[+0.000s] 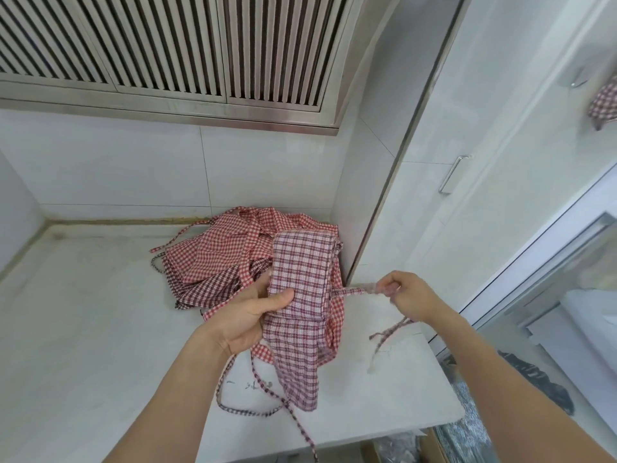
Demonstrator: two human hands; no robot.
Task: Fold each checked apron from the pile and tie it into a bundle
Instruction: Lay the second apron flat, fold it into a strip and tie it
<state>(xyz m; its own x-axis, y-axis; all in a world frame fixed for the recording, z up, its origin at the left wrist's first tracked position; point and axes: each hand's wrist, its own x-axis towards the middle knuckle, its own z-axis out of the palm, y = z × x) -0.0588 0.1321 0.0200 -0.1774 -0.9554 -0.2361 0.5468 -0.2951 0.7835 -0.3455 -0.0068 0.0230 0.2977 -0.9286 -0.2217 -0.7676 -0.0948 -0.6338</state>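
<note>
Both hands grasp: left (247, 315) folded apron (300, 275); right (405, 295) its strap (350, 290), near counter edge (444, 379).

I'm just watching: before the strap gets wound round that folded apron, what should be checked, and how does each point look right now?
1. Left hand grips the folded apron: ok.
2. Right hand pinches the strap: ok.
3. Strap pulled straight between apron and right hand: ok.
4. Fold tidy: upper part ok, lower end hangs loose, not ok.
5. Other strap free of tangles: cannot tell.
6. Pile clear of the held apron: cannot tell; they overlap in view.
</note>
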